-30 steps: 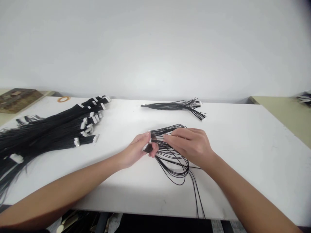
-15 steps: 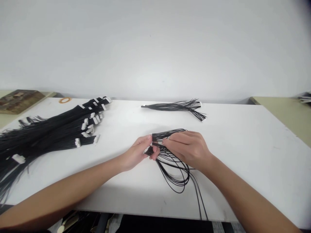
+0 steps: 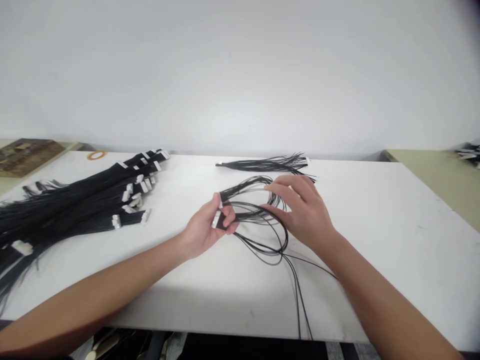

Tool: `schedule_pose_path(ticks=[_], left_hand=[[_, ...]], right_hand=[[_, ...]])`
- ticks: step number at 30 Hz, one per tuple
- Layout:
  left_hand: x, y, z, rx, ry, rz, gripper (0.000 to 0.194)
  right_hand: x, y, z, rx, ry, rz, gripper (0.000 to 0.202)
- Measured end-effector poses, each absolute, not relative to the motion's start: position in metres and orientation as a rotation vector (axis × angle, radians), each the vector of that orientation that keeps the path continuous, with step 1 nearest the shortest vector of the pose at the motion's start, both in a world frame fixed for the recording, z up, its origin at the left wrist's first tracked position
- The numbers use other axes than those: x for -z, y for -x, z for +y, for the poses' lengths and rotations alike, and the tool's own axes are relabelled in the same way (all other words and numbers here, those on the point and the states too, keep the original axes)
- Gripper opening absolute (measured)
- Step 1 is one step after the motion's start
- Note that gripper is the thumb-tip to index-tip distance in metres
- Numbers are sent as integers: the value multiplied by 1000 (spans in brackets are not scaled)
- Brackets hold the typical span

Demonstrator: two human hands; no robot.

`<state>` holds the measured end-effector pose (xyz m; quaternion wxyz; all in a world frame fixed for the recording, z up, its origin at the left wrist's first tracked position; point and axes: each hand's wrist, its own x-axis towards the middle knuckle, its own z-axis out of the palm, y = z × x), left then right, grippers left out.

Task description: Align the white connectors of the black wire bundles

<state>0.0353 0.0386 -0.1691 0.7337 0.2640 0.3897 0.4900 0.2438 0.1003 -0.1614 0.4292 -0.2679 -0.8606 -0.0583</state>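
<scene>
My left hand (image 3: pixel 206 220) is closed on the connector end of a black wire harness (image 3: pixel 258 216). Its white connector (image 3: pixel 216 219) shows beside the curled fingers, and another white end sits at the thumb tip. From there the thin wires bend in loops to the right, and a few loose strands trail toward the table's front edge. At the right side of the loops is my right hand (image 3: pixel 302 210), thumb and index finger apart. Wires pass between and behind these fingertips; whether the fingers touch them is hard to tell.
On the left of the white table (image 3: pixel 375 225) lies a large pile of black wire harnesses (image 3: pixel 86 200) with white connectors. Another harness (image 3: pixel 262 164) rests behind my hands. An orange ring (image 3: pixel 96 155) is near the back left, beside a brown box (image 3: pixel 28 157).
My right hand's fingers have spread from a pinch at the wires and moved slightly right and up. My left hand has shifted left and up with the harness, and the loops stand wider.
</scene>
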Motion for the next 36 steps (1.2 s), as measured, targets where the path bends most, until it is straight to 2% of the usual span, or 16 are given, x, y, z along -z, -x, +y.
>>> schedule_pose_path(ticks=[3,7,12,21,31,33,36], left_hand=[[166,-33,42,-1162,-474,845,42],[168,-34,43,-1198,-458,813,41],[170,-36,42,-1195,-442,853,41],[167,-40,37,-1186,-404,808,41],[169,-41,37,-1206,-582,820,40],[170,-41,37,-1209,-590,828,40],[171,-39,40,-1212,-566,847,40]], right_hand=[[162,-244,100,83,758,-2130,20],[163,-238,84,-308,861,-2138,38],[163,-226,67,-655,947,-2259,28],[171,-212,56,-741,1042,-2318,7],[176,-208,52,-609,1008,-2250,12],[171,-210,54,-748,1056,-2213,11],[157,-221,62,-1231,1033,-2071,13]])
